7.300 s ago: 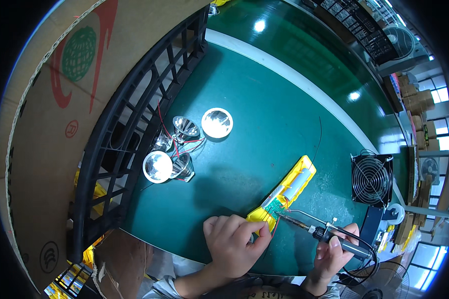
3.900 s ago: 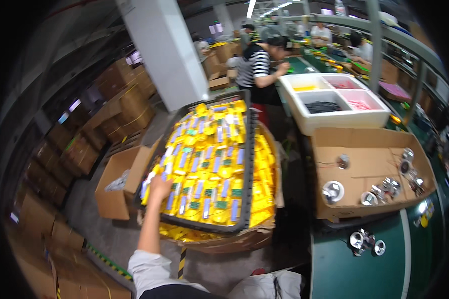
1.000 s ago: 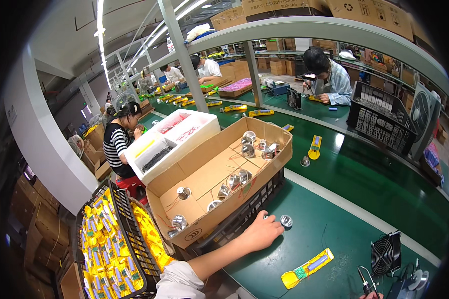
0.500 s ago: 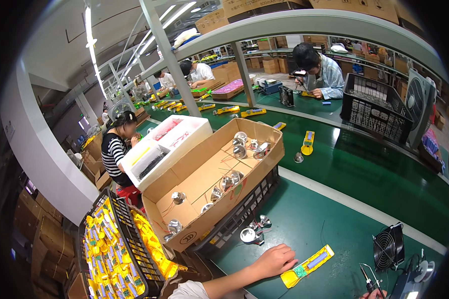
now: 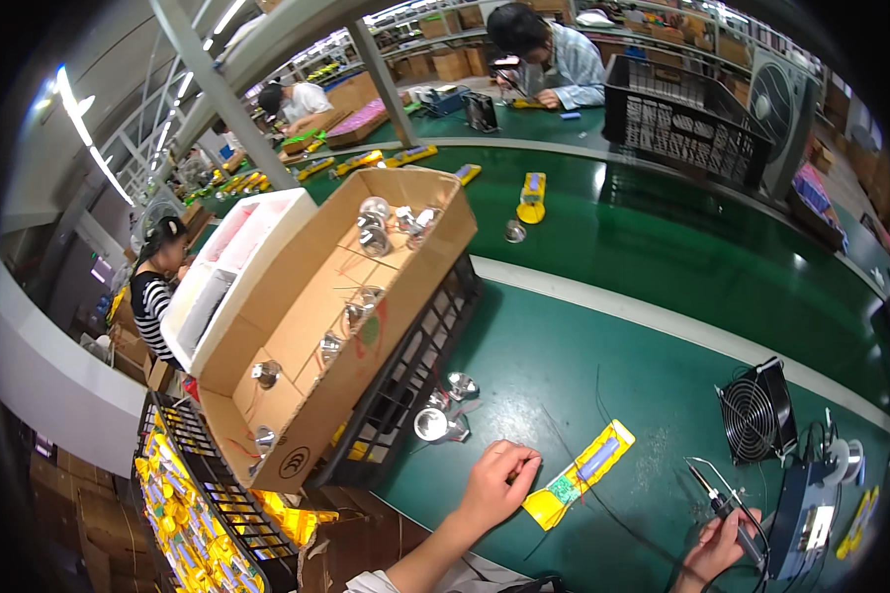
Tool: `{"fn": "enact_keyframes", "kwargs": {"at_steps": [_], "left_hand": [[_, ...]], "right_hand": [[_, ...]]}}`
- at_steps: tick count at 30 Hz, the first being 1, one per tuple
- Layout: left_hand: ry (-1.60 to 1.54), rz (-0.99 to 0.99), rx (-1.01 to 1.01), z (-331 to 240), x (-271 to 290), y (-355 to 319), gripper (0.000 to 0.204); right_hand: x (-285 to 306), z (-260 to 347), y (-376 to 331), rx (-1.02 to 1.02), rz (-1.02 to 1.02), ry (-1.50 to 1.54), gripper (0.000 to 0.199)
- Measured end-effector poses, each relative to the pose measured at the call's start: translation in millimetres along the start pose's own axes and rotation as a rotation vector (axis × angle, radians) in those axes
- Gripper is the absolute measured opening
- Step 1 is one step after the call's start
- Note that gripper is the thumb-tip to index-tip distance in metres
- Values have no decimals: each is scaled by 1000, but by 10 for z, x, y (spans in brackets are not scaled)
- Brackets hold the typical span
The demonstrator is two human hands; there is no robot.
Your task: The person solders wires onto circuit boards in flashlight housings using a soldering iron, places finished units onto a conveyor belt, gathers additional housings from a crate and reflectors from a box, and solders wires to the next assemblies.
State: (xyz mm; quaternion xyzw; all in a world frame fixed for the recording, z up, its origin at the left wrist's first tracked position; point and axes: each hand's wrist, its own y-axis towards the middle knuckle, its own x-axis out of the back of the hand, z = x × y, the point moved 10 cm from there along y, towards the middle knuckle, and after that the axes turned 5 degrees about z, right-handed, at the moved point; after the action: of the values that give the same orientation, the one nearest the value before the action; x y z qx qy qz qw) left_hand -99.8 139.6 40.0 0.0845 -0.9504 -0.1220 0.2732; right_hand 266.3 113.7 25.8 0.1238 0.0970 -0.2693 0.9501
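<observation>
My left hand, fingers pinched together, rests on the green bench just left of a yellow plastic housing. Whatever lies between those fingertips is too small to make out. In the housing sit a green circuit board and a violet cylindrical battery. A thin dark wire crosses in front of it. At the lower right, my right hand is closed around the handle of a soldering iron, whose tip points up and left. Silver reflector lamp heads lie beyond my left hand.
A cardboard box of lamp heads stands on a black crate at left. Below it is a basket of yellow housings. A small black fan and a soldering station occupy the right side. Co-workers sit across the green conveyor.
The view has shifted, so the bench appears higher and further left. My right hand has come further into view with the soldering iron. My left hand's fingers are now pinched beside the yellow housing.
</observation>
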Motion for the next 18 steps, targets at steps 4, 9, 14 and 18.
{"fn": "enact_keyframes", "kwargs": {"at_steps": [4, 9, 14, 18], "left_hand": [[-31, -12, -23, 49, 2, -52, 9], [81, 30, -119, -70, -52, -44, 14], [5, 66, -88, -24, -100, -104, 12], [91, 208, -249, -349, -155, -124, 15]], "right_hand": [[21, -59, -38, -28, 42, 7, 12], [-6, -23, -52, -28, 18, -35, 13], [-69, -46, -40, -2, 61, -25, 12], [-215, -35, -28, -6, 95, -32, 11]]}}
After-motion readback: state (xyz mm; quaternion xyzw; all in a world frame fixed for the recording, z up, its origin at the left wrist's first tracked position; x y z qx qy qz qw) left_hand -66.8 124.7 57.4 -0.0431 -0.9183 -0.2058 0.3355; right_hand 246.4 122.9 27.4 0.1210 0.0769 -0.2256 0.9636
